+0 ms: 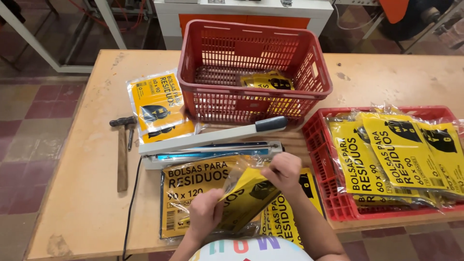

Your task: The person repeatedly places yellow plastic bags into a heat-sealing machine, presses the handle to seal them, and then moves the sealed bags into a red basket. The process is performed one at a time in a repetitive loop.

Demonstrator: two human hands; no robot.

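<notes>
Our left hand (205, 212) pinches the lower edge of a yellow bag packet (246, 195), and our right hand (285, 170) grips its upper clear flap, fingers closed on the film. We hold the packet tilted above the stack of larger packets (193, 186) on the worktop (87, 193), just before the heat sealer (212, 140). We should keep the flap flat and taut, edges aligned, judging by the raised sealer arm.
</notes>
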